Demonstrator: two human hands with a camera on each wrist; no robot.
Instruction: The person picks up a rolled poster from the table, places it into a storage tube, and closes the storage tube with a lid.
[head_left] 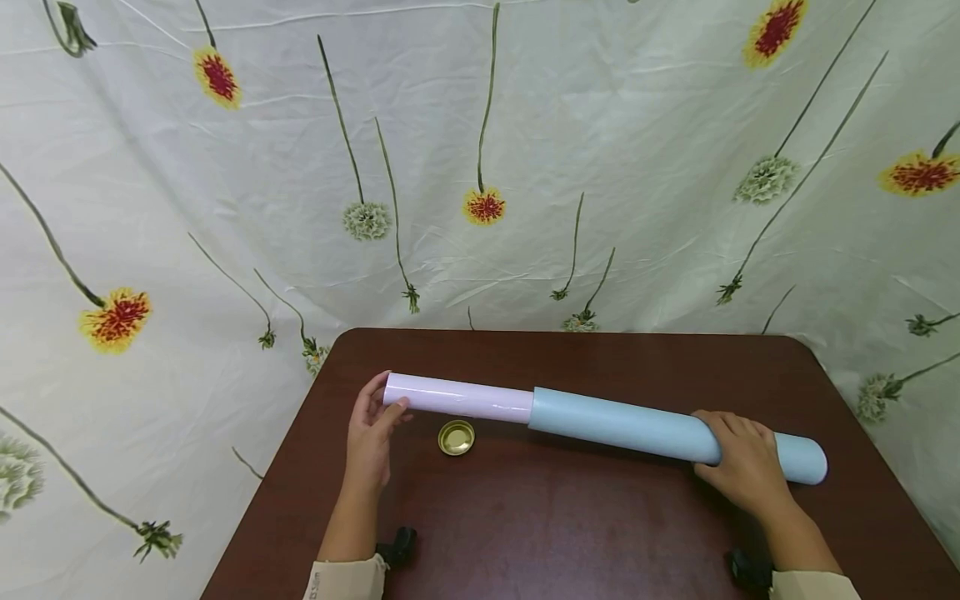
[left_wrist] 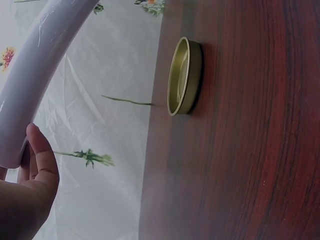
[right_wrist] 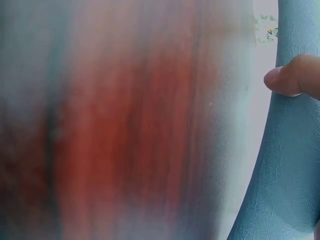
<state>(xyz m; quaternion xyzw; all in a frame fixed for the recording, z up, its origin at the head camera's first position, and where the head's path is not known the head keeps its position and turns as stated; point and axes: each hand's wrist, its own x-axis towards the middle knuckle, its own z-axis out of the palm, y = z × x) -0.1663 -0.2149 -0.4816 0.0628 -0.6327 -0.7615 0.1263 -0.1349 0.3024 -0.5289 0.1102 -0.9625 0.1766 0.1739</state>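
A glossy pale lilac roll (head_left: 465, 397) sticks partway out of the left end of a light blue tube (head_left: 618, 423). My left hand (head_left: 372, 429) grips the lilac roll at its far left end, thumb on the near side and fingers behind. Around the blue tube, near its right end, my right hand (head_left: 738, 458) is wrapped, its thumb lying along the near side in the right wrist view. Both pieces are held in one line above the table, sloping down to the right. A round gold lid (head_left: 456, 437) lies on the table below the lilac roll, hollow side up.
The dark red-brown wooden table (head_left: 585, 533) has rounded far corners. Behind it hangs a pale cloth (head_left: 420, 75) printed with flowers. Black wrist-worn devices (head_left: 397, 546) sit by both sleeves, close over the tabletop.
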